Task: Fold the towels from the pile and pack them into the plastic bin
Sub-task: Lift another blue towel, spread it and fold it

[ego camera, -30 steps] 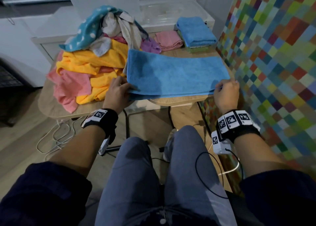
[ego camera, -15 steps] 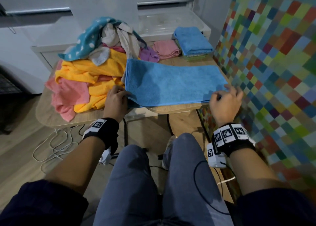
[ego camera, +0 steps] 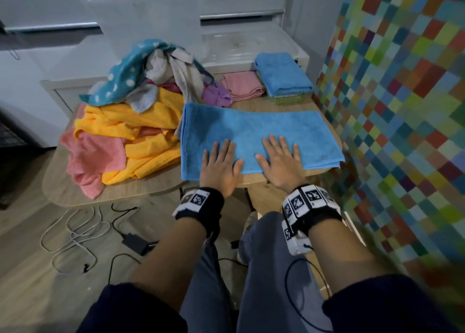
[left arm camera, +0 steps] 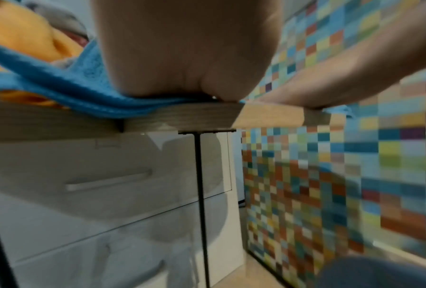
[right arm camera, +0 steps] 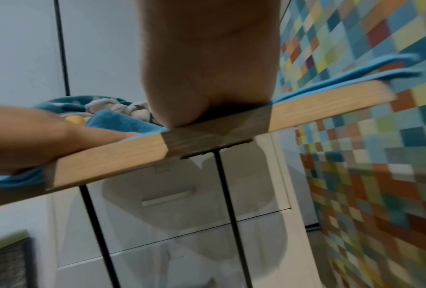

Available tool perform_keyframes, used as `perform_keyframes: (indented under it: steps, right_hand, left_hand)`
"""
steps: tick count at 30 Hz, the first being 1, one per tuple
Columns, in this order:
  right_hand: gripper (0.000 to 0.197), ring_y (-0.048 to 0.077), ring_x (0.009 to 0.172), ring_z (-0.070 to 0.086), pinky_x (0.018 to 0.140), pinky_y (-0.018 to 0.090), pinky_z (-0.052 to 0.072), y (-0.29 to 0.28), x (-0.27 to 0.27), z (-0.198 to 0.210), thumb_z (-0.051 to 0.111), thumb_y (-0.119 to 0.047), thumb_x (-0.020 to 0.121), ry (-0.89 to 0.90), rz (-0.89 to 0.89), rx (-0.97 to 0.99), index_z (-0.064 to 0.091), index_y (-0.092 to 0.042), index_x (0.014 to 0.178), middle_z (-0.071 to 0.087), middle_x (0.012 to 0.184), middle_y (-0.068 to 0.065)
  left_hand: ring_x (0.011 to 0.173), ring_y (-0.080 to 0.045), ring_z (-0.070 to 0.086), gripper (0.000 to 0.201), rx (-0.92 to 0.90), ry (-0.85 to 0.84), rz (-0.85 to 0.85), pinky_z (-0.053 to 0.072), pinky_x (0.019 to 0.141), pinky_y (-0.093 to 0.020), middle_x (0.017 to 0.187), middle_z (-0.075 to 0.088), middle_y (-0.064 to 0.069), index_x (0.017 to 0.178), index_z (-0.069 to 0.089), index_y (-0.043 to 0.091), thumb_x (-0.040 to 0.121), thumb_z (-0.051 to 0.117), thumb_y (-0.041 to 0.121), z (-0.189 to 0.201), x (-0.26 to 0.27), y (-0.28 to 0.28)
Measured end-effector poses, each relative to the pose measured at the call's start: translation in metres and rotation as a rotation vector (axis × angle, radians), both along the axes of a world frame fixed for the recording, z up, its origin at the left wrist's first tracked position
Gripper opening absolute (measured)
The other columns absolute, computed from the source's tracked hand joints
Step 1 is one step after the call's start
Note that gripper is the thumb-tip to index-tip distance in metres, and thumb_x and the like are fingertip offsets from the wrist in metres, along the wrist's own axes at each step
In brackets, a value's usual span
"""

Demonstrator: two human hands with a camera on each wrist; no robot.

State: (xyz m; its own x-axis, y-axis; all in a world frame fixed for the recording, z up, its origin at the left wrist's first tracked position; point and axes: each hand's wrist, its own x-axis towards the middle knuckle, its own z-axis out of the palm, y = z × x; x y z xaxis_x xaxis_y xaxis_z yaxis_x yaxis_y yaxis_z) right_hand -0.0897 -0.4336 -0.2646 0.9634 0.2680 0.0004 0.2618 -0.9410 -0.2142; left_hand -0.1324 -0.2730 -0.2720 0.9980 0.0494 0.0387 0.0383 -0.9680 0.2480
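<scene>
Here both wrist views hide the fingers behind palms, while the left hand [ego camera: 219, 167] and right hand [ego camera: 279, 163] press flat, fingers spread, on the folded bright-blue terry towel [ego camera: 254, 129].

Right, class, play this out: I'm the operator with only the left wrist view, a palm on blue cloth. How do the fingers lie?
Observer: The left hand and right hand lie flat, fingers straight, on the spread blue towel.
Operator: Anything folded yet?
Observer: A folded blue towel and a folded pink towel sit at the table's far side.
Operator: What tops the pile?
Observer: A teal dotted towel.
</scene>
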Motion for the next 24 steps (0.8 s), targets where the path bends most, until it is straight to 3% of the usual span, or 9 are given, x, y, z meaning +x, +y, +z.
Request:
perform_keyframes:
  steps: [7, 11, 15, 17, 20, 24]
  right_hand:
    - [0.056, 0.015, 0.146, -0.009, 0.116, 0.044, -0.011, -0.008, -0.003, 0.003, 0.014, -0.045, 0.101, 0.06, -0.09, 0.022, 0.005, -0.025, 0.152, -0.004, 0.159, -0.007]
    - [0.054, 0.016, 0.146, -0.007, 0.116, 0.046, -0.009, -0.008, 0.001, 0.008, 0.019, -0.043, 0.101, 0.089, -0.099, 0.066, 0.01, -0.025, 0.151, -0.001, 0.159, -0.007]
    - [0.05, 0.019, 0.144, 0.013, 0.116, 0.046, 0.002, -0.006, 0.007, 0.013, 0.039, -0.037, 0.096, 0.022, -0.141, 0.184, 0.033, -0.021, 0.143, 0.024, 0.155, -0.003]
    - [0.045, 0.022, 0.135, 0.026, 0.113, 0.044, 0.012, -0.004, 0.012, 0.015, 0.047, -0.035, 0.091, -0.033, -0.166, 0.223, 0.044, -0.02, 0.134, 0.039, 0.144, 0.0]
    - [0.039, 0.024, 0.126, 0.034, 0.109, 0.043, 0.019, -0.001, 0.015, 0.014, 0.05, -0.033, 0.088, -0.097, -0.202, 0.231, 0.05, -0.018, 0.125, 0.047, 0.132, 0.002]
    - [0.042, 0.024, 0.124, 0.038, 0.105, 0.041, 0.02, -0.001, 0.01, 0.001, 0.046, -0.037, 0.082, -0.242, -0.216, 0.28, 0.055, -0.016, 0.118, 0.05, 0.13, 0.002]
  left_hand:
    - [0.146, -0.021, -0.002, 0.056, -0.063, -0.012, 0.045, -0.003, 0.117, -0.039, 0.159, 0.005, 0.002, 0.15, 0.01, 0.019, 0.101, 0.02, 0.043, 0.001, -0.006, 0.002]
    - [0.143, -0.022, 0.016, 0.048, -0.114, -0.095, 0.059, 0.011, 0.115, -0.039, 0.154, 0.023, 0.0, 0.143, 0.032, 0.02, 0.099, 0.032, 0.038, 0.006, 0.002, 0.013]
    - [0.119, -0.038, 0.042, 0.032, -0.251, -0.472, 0.312, 0.034, 0.096, -0.042, 0.133, 0.044, -0.018, 0.112, 0.058, 0.008, 0.083, 0.061, 0.021, 0.019, 0.01, 0.028]
    - [0.114, -0.037, 0.044, 0.034, -0.343, -0.531, 0.451, 0.033, 0.094, -0.039, 0.128, 0.046, -0.019, 0.109, 0.058, 0.006, 0.076, 0.063, 0.013, 0.029, 0.016, 0.036]
    - [0.112, -0.032, 0.046, 0.031, -0.483, -0.596, 0.495, 0.032, 0.094, -0.033, 0.12, 0.048, -0.017, 0.107, 0.056, 0.004, 0.077, 0.062, 0.008, 0.041, 0.032, 0.045]
    - [0.093, -0.029, 0.053, 0.015, -0.57, -0.676, 0.43, 0.03, 0.075, -0.019, 0.099, 0.056, -0.016, 0.092, 0.055, 0.001, 0.08, 0.061, 0.005, 0.044, 0.044, 0.05]
